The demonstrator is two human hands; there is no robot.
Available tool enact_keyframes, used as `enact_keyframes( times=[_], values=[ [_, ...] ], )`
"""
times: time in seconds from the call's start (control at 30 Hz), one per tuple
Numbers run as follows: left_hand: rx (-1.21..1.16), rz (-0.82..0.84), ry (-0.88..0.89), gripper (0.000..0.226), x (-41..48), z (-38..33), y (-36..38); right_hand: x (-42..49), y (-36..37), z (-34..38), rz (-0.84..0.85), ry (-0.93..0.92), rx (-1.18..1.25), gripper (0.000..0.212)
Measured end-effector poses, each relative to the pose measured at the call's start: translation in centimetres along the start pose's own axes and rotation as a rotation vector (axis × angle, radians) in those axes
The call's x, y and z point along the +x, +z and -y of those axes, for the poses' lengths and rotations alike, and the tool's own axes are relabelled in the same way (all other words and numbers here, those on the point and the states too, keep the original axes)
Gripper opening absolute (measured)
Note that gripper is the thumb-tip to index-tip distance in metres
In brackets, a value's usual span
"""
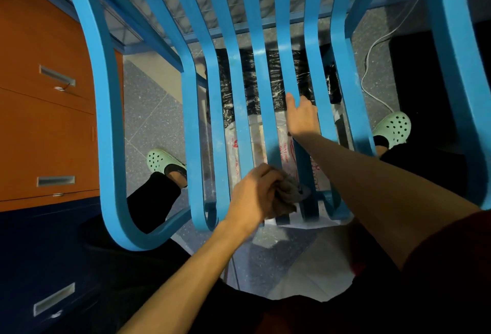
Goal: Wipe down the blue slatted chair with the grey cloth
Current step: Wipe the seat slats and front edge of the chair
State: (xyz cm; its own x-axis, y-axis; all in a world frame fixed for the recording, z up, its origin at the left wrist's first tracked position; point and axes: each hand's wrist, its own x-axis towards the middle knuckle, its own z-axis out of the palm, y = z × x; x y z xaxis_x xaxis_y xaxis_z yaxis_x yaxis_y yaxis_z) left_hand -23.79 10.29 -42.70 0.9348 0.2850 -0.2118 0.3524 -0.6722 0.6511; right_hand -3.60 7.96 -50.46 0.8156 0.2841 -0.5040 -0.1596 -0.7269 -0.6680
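- The left hand (252, 198) is curled tight round the cloth (291, 191), bunching it against the near end of a middle slat of the chair (287, 54).
- The cloth pokes out just right of the knuckles, touching the slat where it bends down.
- The right hand (303, 118) is further out, beyond the left and a little right of it. It holds a slat on the seat, with the thumb lying up along the gap. The fingers go round the slat's far side, mostly out of sight.
- The chair runs away from both hands, its slats rising at the far end and its arms curving round outside each forearm.
- Under the seat, below the right hand, a black bag (271, 67) and a white bag (285, 152) with red print show through the gaps.
- A green clog (162, 162) stands left of the left hand; another clog (393, 126) is right of the right hand, with a white cable (372, 73) beyond it.
- An orange cabinet (39, 121) stands far left.
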Motion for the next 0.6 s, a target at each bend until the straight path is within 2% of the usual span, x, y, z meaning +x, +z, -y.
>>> enact_keyframes(
  times=[0.23, 0.37, 0.43, 0.5, 0.53, 0.57, 0.6],
  values=[
    [0.102, -0.056, -0.079, 0.017, 9.4, 2.9, -2.0, 0.5, 0.6, -0.8, -0.056, -0.034, 0.027, 0.059],
    [0.138, -0.141, -0.101, 0.016, 14.0, 4.5, -3.4, 0.4, 0.7, -1.2, -0.045, -0.088, 0.095, 0.041],
    [0.148, -0.167, -0.096, 0.016, 16.2, 5.0, -3.9, 0.2, 0.9, -1.5, 0.07, -0.021, 0.167, 0.026],
    [0.168, -0.17, -0.068, 0.015, 18.6, 5.1, -4.4, 0.6, 1.2, -2.5, -0.084, -0.174, 0.071, 0.039],
    [0.192, -0.164, -0.053, 0.015, 19.7, 5.0, -4.7, 0.7, 1.1, -2.3, -0.054, -0.137, 0.128, 0.038],
    [0.218, -0.16, -0.043, 0.016, 20.8, 5.0, -5.0, 0.4, 0.5, -1.3, 0.051, -0.1, 0.152, 0.031],
    [0.24, -0.157, -0.036, 0.016, 21.9, 5.1, -5.5, 0.2, 0.5, -0.8, -0.001, -0.103, 0.191, 0.025]
  ],
)
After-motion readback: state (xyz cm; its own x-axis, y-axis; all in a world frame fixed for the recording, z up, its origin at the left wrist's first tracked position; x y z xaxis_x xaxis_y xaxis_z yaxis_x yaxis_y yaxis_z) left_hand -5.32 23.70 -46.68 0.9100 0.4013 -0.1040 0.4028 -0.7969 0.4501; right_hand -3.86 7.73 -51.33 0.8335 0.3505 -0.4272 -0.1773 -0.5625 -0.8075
